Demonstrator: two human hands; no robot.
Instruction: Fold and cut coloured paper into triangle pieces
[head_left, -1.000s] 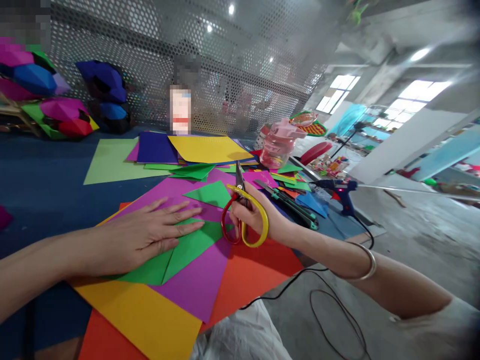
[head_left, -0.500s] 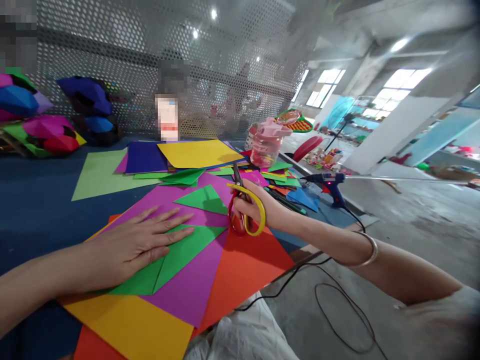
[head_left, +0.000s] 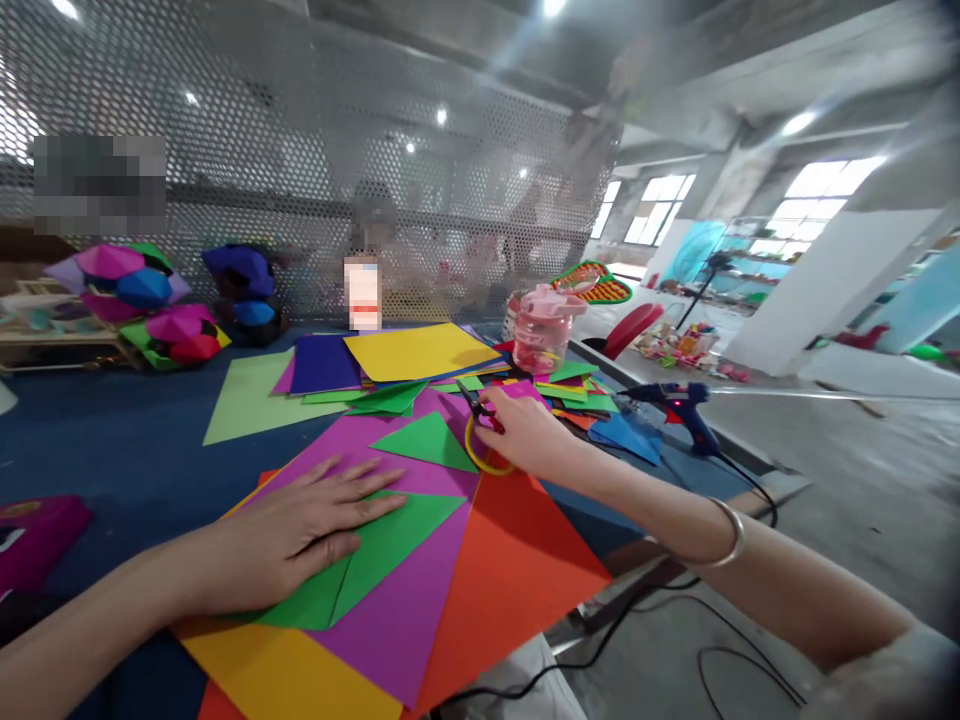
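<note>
Scissors (head_left: 478, 408) have tilted flatter, the right hand (head_left: 525, 428) curled round them, while the left hand (head_left: 319, 525), spread flat, presses green paper (head_left: 397, 535), probably light, easily creased, best taken by its edges.

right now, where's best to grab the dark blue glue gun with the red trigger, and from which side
Probably by the slanted handle of the dark blue glue gun, coming from the near right: the handle slopes that way, with the red trigger on its left. Avoid the nozzle pointing left; the lit red light suggests it may be hot.
</note>
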